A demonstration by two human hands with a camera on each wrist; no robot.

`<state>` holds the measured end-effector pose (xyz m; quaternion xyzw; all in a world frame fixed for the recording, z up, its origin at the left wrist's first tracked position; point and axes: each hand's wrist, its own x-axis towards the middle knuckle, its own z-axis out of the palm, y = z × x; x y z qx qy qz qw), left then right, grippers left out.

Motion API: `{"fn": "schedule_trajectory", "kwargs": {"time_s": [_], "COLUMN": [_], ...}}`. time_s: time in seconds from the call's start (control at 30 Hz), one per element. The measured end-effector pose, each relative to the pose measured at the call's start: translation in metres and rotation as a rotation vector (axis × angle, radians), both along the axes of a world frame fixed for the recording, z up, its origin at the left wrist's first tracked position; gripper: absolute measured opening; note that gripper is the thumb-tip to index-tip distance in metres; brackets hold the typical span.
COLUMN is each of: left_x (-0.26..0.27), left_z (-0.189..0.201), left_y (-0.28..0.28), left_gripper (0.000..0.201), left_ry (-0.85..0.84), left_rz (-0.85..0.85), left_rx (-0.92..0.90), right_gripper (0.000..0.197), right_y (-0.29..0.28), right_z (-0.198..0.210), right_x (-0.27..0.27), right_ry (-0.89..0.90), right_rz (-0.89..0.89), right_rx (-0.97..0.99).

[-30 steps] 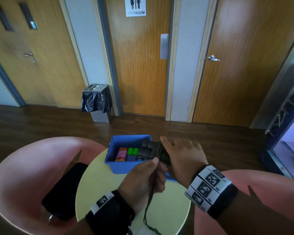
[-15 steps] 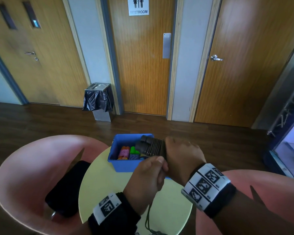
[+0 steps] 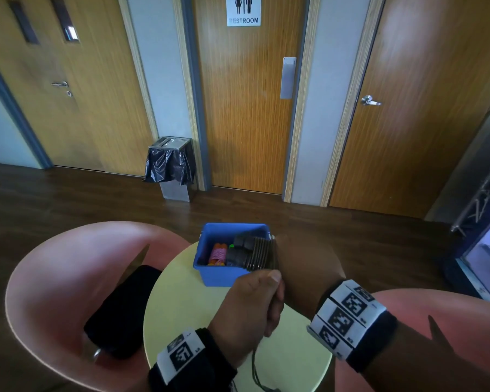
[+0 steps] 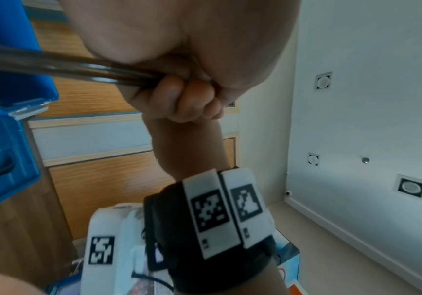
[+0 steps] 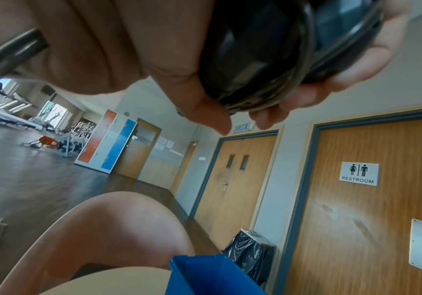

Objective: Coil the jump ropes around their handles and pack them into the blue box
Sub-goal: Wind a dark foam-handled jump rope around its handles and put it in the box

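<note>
A blue box stands on a round yellow table. Inside it lie coiled jump ropes with orange, pink and green parts. My right hand grips the black handles wrapped in dark rope coils, just above the box's right side. The wrapped black handles sit between its thumb and fingers in the right wrist view. My left hand is a fist pinching the loose dark rope, whose tail hangs down over the table's near edge.
Pink tub chairs flank the table left and right. A black phone-like slab lies on the left seat. Wooden doors and a bagged bin stand across the dark floor.
My left hand has pulled the rope nearer to the right hand and up, and the wrapped handles have shifted a little further over the box. The head view has tilted slightly.
</note>
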<state>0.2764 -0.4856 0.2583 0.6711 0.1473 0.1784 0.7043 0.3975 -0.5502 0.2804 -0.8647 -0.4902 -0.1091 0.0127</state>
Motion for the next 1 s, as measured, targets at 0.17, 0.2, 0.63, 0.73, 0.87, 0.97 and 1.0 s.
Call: {"fn": "schedule_trajectory", "kwargs": {"time_s": [0.17,0.2,0.63,0.73,0.87,0.97,1.0], "left_x": [-0.017,-0.021,-0.086,-0.092,-0.102,-0.108,-0.107], "left_z": [0.008,0.008,0.043,0.046,0.042,0.037,0.034], "left_y": [0.033,0.041,0.149,0.176,0.186,0.185,0.189], "left_gripper": [0.039,0.039,0.030,0.029,0.027,0.025,0.024], "left_ry": [0.113,0.123,0.237,0.210,0.207,0.240,0.226], "left_rz": [0.052,0.062,0.205,0.207,0.192,0.178,0.174], "left_rx": [0.504,0.648,1.331,1.245,1.343,1.391,1.372], "right_gripper": [0.038,0.036,0.029,0.031,0.030,0.026,0.024], "right_y": [0.022,0.027,0.106,0.122,0.141,0.151,0.153], "right_z": [0.002,0.005,0.031,0.031,0.036,0.035,0.033], "right_x": [-0.010,-0.013,-0.077,-0.086,-0.097,-0.105,-0.106], "right_ry": [-0.010,-0.006,0.075,0.040,0.064,0.202,0.258], "right_rz": [-0.068,-0.072,-0.149,-0.169,-0.231,-0.281,-0.293], "right_rx": [-0.040,-0.037,-0.046,-0.101,-0.074,-0.014,0.005]}}
